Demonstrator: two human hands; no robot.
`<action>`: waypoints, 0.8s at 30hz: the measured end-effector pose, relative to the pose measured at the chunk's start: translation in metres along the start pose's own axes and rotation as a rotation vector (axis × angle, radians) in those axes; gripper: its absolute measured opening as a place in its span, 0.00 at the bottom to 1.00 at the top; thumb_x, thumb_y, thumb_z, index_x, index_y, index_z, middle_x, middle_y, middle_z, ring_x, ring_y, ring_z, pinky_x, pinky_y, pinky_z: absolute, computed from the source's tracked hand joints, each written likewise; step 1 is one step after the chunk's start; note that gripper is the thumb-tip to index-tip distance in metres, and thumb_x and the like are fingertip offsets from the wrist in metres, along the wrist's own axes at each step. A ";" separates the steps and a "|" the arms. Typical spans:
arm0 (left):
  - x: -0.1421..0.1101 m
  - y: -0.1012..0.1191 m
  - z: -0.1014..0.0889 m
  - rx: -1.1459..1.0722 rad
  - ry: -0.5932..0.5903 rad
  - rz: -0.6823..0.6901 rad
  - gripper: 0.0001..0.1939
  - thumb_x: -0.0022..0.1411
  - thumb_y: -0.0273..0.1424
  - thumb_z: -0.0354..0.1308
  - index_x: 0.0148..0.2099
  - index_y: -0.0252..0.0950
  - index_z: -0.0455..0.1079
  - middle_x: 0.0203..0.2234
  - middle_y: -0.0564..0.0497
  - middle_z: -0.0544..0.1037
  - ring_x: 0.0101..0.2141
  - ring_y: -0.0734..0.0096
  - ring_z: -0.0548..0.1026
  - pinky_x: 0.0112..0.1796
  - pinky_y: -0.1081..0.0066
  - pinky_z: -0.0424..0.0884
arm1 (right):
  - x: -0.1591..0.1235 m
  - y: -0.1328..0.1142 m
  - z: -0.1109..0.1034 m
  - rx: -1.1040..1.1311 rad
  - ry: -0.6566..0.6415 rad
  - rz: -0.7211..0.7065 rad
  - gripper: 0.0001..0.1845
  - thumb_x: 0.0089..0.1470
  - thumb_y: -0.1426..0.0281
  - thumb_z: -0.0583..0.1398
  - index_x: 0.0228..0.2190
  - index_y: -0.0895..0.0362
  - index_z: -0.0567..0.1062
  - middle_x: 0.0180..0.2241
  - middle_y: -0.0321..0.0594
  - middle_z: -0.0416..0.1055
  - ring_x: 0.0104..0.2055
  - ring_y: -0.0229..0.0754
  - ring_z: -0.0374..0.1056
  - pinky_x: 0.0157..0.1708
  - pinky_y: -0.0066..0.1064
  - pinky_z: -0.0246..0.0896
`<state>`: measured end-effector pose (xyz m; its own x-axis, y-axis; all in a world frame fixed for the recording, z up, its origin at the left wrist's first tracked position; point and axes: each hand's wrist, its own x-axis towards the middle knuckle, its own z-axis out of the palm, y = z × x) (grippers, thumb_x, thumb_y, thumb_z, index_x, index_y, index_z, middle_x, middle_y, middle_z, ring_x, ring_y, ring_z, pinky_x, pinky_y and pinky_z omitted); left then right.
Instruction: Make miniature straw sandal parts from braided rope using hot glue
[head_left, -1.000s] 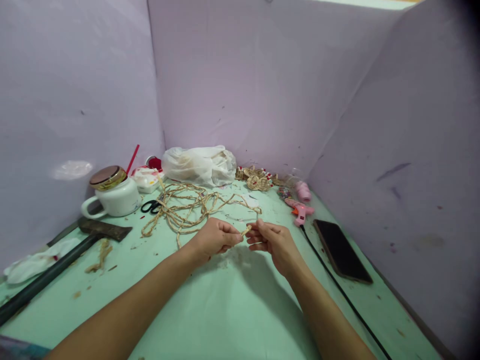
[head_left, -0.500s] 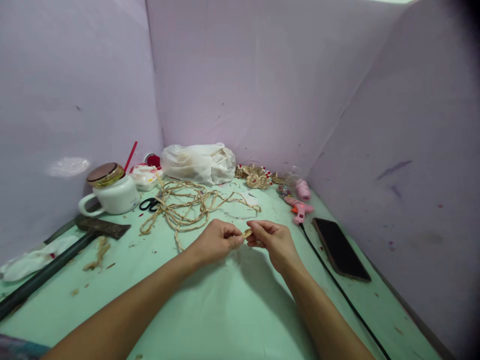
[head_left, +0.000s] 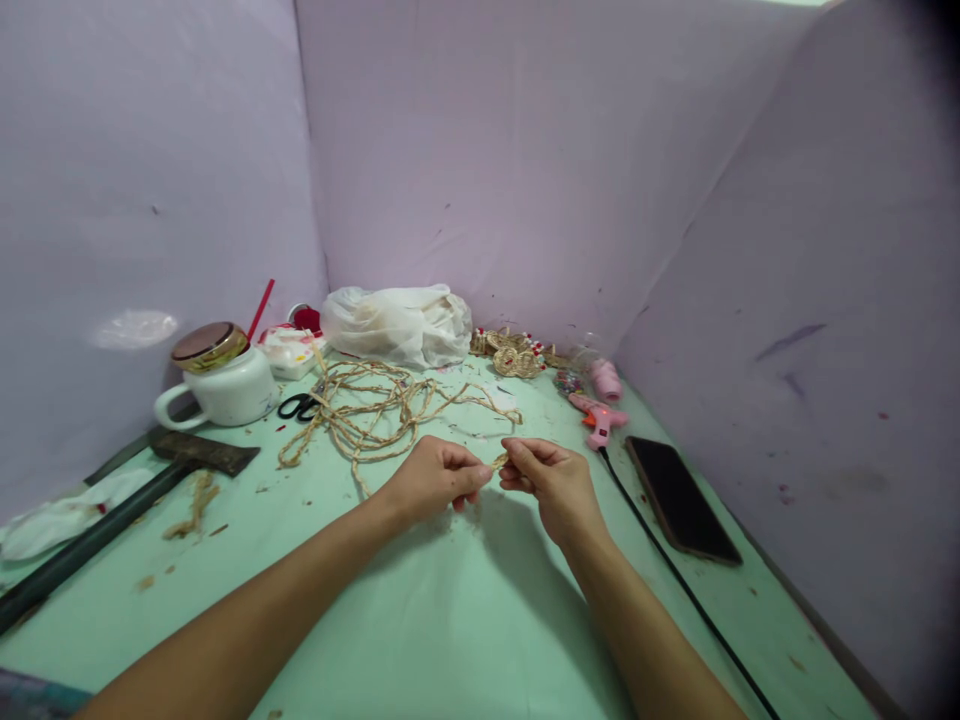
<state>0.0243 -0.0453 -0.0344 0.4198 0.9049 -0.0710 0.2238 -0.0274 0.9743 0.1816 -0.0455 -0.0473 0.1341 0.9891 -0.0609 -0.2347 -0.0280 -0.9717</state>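
Note:
Between my hands, over the middle of the green tabletop (head_left: 442,630), is a small piece of braided straw cord (head_left: 499,461), mostly covered by fingers. My left hand (head_left: 439,476) pinches its left end between thumb and forefinger. From the other side, the fingertips of my right hand (head_left: 546,476) are closed on it. A long braided straw cord (head_left: 375,410) lies in loose loops beyond my left hand; one strand runs down behind that hand. Whether it joins the piece I hold cannot be seen.
Left: a hammer (head_left: 199,452), white mug (head_left: 232,390) with a gold-rimmed lid, black-handled scissors (head_left: 298,407). Back: a white plastic bag (head_left: 405,325), straw ornaments (head_left: 517,357). Right: a pink glue gun (head_left: 599,420) with black cable (head_left: 675,575), pink thread spool (head_left: 606,380), phone (head_left: 682,500).
Both hands have shifted very slightly to the right with the braided piece. The lower fingers of my left hand show more now. The things on the table have stayed put.

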 end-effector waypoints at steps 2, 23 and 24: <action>-0.001 0.000 0.001 0.003 0.003 0.017 0.14 0.46 0.39 0.58 0.23 0.31 0.68 0.13 0.56 0.66 0.17 0.79 0.61 0.20 0.77 0.56 | 0.000 0.001 0.000 0.005 0.008 -0.007 0.17 0.27 0.61 0.70 0.20 0.61 0.77 0.14 0.34 0.71 0.16 0.34 0.66 0.18 0.27 0.68; 0.001 0.003 -0.002 -0.215 0.147 -0.141 0.09 0.38 0.32 0.58 0.16 0.32 0.64 0.07 0.58 0.63 0.11 0.82 0.56 0.15 0.77 0.51 | 0.002 0.011 -0.001 -0.166 -0.019 -0.261 0.13 0.44 0.61 0.63 0.28 0.59 0.77 0.21 0.37 0.72 0.22 0.39 0.69 0.24 0.35 0.70; 0.002 0.001 -0.004 -0.230 0.154 -0.156 0.09 0.38 0.33 0.58 0.17 0.32 0.65 0.07 0.58 0.62 0.11 0.82 0.56 0.15 0.77 0.51 | 0.004 0.009 -0.004 -0.203 -0.029 -0.307 0.14 0.45 0.62 0.62 0.32 0.58 0.78 0.26 0.40 0.74 0.26 0.40 0.70 0.27 0.37 0.70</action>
<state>0.0216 -0.0414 -0.0321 0.2537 0.9447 -0.2076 0.0629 0.1981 0.9782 0.1840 -0.0424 -0.0570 0.1406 0.9595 0.2439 0.0080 0.2452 -0.9694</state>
